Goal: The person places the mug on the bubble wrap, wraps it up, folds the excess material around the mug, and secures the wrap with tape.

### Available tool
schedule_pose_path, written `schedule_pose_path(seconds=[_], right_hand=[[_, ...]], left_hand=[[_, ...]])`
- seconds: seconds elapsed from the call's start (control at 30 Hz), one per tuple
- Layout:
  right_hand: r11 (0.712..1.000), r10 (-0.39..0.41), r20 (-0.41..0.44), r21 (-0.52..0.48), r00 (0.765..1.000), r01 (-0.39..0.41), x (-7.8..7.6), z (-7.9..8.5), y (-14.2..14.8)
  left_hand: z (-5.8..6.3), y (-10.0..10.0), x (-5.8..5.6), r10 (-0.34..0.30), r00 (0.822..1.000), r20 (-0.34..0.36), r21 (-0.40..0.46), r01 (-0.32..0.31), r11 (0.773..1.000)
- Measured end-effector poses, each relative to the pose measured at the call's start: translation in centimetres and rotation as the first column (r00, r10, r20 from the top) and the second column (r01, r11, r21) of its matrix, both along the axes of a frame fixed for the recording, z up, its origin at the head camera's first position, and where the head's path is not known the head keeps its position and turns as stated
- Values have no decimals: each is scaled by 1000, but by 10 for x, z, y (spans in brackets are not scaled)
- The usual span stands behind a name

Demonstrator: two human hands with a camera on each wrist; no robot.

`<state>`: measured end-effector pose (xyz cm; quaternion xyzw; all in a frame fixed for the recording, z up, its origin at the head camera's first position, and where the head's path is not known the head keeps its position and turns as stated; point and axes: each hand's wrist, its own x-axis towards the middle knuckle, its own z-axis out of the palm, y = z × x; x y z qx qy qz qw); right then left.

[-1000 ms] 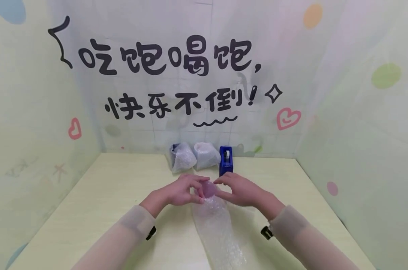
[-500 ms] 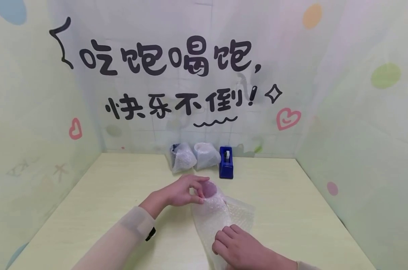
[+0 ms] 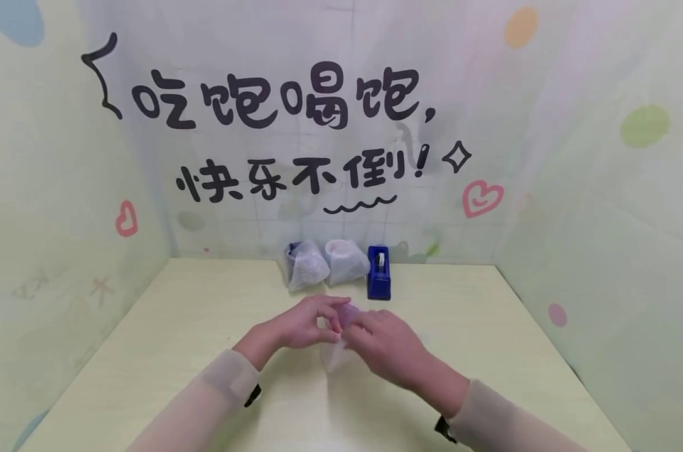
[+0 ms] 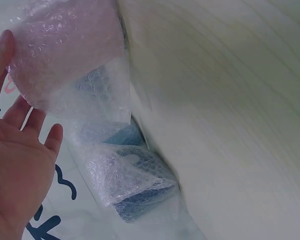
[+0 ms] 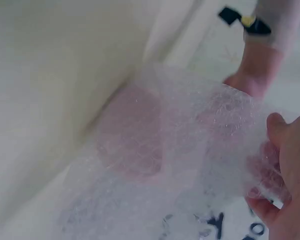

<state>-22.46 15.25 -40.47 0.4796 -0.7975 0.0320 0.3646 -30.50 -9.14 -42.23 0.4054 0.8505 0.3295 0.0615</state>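
Observation:
A pink cup (image 3: 349, 311) stands near the middle of the table with bubble wrap (image 3: 334, 358) around it. Its round mouth faces up and partly shows between the hands. My left hand (image 3: 304, 323) holds the cup's rim from the left, thumb on the near side and fingers on the far side. Close by, my right hand (image 3: 395, 351) grips the loose end of the wrap at the cup's top. Through the raised sheet in the right wrist view, the pink base (image 5: 132, 132) looks round. In the left wrist view, the film covers the cup's side (image 4: 65, 50).
Two bubble-wrapped bundles (image 3: 307, 265) (image 3: 346, 262) stand at the table's back edge by the wall. A blue tape dispenser (image 3: 378, 273) is right of them. Printed cloth walls (image 3: 590, 207) enclose the pale wooden table (image 3: 194, 351) at the back and sides.
My right hand left the cup's right side, reached down to the near end of the bubble wrap and brought that end up to the cup's mouth. My left hand stayed at the rim.

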Motion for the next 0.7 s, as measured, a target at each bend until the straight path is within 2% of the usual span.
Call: schedule_pose_path(seconds=[0.07,0.1,0.17,0.27,0.37,0.43,0.57,0.7], right_hand=[[997,-71,138,-32,988,76,-14,3,-7],[992,-109,213,-37,971,119,-20,3,-10],[980,-182,349,-16,919,200,-30,3,-14],[966,-234,469,17,852,257,-41,1,-17],[967,-237,496,34,835,254,-47,1,-19],[965,-241,518,38,821,259,-50,3,-20],[953,-274,577,56,770,296,-52,6,-22],[949,-274,633,56,724,311,-54,7,-23]], left_hand=[[-3,-1,0,-2,1000,2,12,2,1000],[-4,-2,0,-3,1000,0,14,3,1000],[-6,-3,0,7,1000,6,15,-7,1000],[-7,-5,1,25,999,19,12,-26,1000],[-7,-6,4,34,999,41,13,-35,999],[-5,-7,6,39,996,82,21,-40,999],[-4,-6,8,54,987,150,45,-61,997],[-7,-4,9,80,984,160,59,-90,994]])
